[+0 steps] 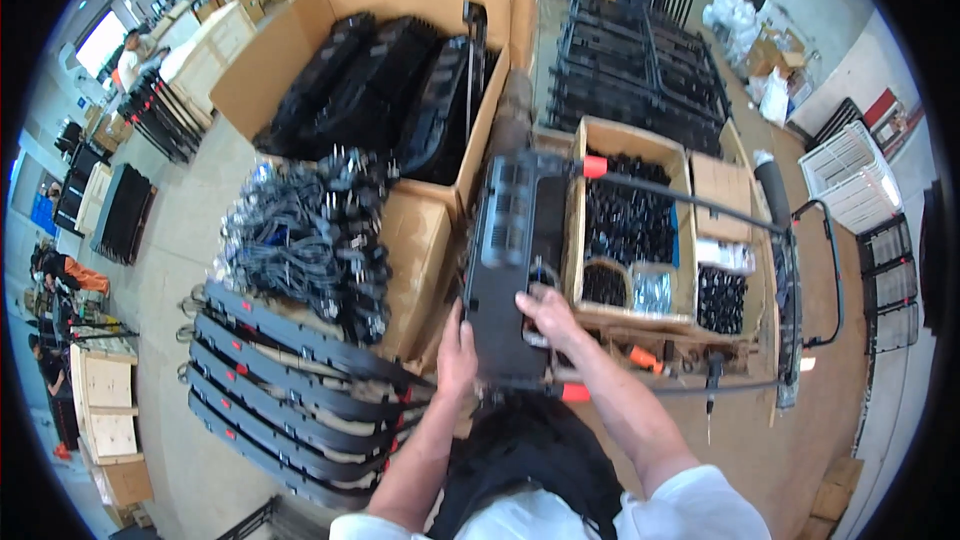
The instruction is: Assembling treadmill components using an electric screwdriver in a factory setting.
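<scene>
A long black plastic housing (500, 315) with vent slots lies lengthwise in front of me, joined to a dark tubular frame (690, 198) with red end pieces. My left hand (457, 352) grips its left edge, fingers pressed along the side. On the opposite edge, my right hand (548, 318) has its thumb on top and its fingers curled over the side, partly hidden. Just right of the housing stands a cardboard box (579, 230) of small black parts, with small compartments at its near end.
Bundled power cables (315, 240) sit on a carton at left, above several stacked curved black panels (290, 410). A large carton (455, 190) behind holds black housings. An orange-handled tool (645, 358) and a power screwdriver (713, 370) are at right. Other people work farther off.
</scene>
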Motion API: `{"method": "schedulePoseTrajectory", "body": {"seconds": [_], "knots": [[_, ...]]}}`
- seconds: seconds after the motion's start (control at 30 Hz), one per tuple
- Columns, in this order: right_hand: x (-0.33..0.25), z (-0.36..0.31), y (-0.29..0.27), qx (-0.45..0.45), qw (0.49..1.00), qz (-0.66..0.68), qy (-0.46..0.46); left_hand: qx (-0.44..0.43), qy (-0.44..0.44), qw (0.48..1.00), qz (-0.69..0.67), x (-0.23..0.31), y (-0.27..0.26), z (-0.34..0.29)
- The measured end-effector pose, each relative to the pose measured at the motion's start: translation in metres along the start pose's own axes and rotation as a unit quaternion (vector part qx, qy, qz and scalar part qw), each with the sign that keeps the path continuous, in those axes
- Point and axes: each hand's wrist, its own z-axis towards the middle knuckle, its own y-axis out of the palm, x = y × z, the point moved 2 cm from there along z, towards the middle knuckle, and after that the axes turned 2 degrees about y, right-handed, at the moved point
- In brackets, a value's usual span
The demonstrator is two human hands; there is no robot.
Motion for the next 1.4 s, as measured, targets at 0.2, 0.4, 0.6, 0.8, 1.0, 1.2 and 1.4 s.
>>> {"method": "schedulePoseTrajectory", "body": {"seconds": [0.2,0.4,0.6,0.8,1.0,1.2,1.4], "knots": [[0.017,-0.003,0.005,-0.03,0.998,0.056,0.021,-0.005,-0.004,0.999,0.033,0.0,0.0,-0.004],[0.013,-0.012,0.003,-0.042,0.997,0.022,0.057,-0.022,0.025,0.999,0.021,-0.014,-0.001,-0.008],[-0.003,-0.076,-0.049,0.054,0.994,-0.059,-0.073,0.118,0.054,0.987,0.092,0.016,0.003,-0.02],[0.064,-0.242,-0.137,-0.16,0.971,-0.015,0.175,-0.259,0.144,0.941,0.164,0.128,0.128,-0.023],[0.238,-0.214,-0.206,0.18,0.933,0.129,0.284,-0.548,0.219,0.686,0.426,-0.014,0.265,0.0],[0.26,-0.121,-0.23,0.379,0.779,0.481,0.137,-0.637,0.246,0.57,0.456,-0.032,0.292,0.009],[0.252,-0.071,-0.248,0.497,0.707,0.442,0.241,-0.674,0.227,0.536,0.455,-0.044,0.293,0.02]]}}
